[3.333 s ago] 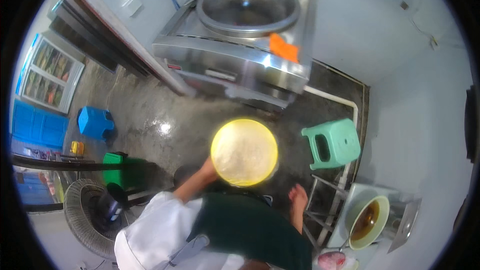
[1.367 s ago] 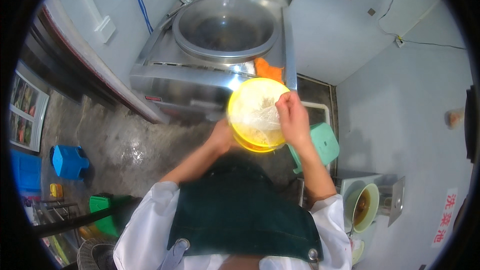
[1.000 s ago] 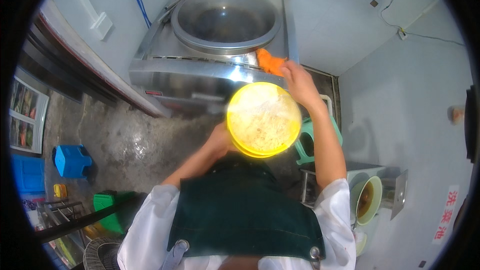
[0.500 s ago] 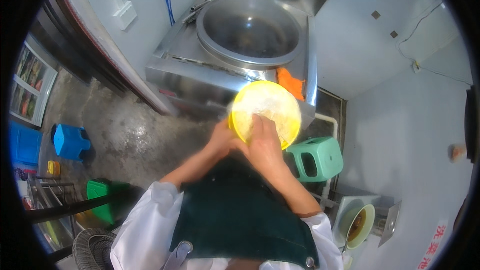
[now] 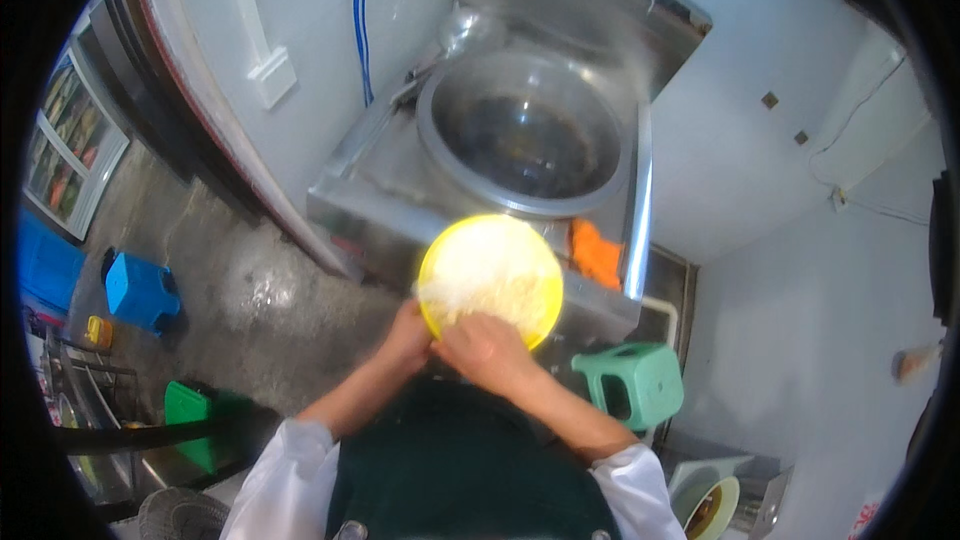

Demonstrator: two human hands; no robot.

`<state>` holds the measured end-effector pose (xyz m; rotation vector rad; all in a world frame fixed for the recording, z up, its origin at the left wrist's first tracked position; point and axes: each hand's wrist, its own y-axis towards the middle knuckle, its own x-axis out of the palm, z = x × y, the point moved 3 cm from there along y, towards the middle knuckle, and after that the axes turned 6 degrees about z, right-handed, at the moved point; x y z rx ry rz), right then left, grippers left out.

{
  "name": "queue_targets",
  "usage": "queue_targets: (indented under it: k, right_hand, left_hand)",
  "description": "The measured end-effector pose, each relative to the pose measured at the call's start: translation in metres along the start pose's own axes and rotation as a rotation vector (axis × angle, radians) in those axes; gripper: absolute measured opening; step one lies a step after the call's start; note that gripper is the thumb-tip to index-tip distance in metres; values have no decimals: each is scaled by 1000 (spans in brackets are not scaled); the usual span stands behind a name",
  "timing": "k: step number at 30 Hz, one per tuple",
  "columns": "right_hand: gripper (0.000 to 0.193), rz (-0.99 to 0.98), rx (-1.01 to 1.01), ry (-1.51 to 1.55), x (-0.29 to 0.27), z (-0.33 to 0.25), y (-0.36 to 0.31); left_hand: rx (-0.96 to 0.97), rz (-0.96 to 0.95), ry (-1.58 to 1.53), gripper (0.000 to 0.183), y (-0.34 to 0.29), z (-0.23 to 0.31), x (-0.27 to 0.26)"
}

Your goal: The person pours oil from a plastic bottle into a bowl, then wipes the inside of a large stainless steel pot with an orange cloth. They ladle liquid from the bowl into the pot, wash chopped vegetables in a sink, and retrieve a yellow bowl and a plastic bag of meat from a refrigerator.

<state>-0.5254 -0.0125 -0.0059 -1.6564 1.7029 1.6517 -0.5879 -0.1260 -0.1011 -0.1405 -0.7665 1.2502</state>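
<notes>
A round yellow basin point(image 5: 546, 315) is held in front of my body, close to the stove's front edge. Pale, loose, flour-like stuff point(image 5: 495, 265) fills it, with a whitish blurred patch at its left side. My left hand point(image 5: 407, 338) is closed on the basin's near left rim. Over the near rim lies my right hand point(image 5: 485, 348), its fingers curled down into the pale stuff. What those fingers hold, if anything, is hidden. Just beyond the basin, a large metal wok point(image 5: 525, 130) is set into the steel stove point(image 5: 385, 180), with dark brownish marks on its bottom.
An orange cloth point(image 5: 597, 254) hangs on the stove's front right corner. A green stool point(image 5: 640, 380) stands to the right, a blue stool point(image 5: 142, 290) to the left. A green bin point(image 5: 195, 420) is at lower left. At lower right sits a pale bowl point(image 5: 715, 510) with brown contents.
The view has tilted up, bringing a red-lit display on the stove into sight. The basin has shifted left relative to the wok. My right hand has moved back toward the near rim.
</notes>
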Motion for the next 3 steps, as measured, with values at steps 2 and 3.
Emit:
queue_targets:
  k: [2,3]
  right_hand:
    - [21,14,5,46,1,10,9]
    - [21,-11,48,74,6,17,13]
  left_hand:
    - [15,25,-39,40,11,5,-1]
    - [29,19,-83,45,14,7,-6]
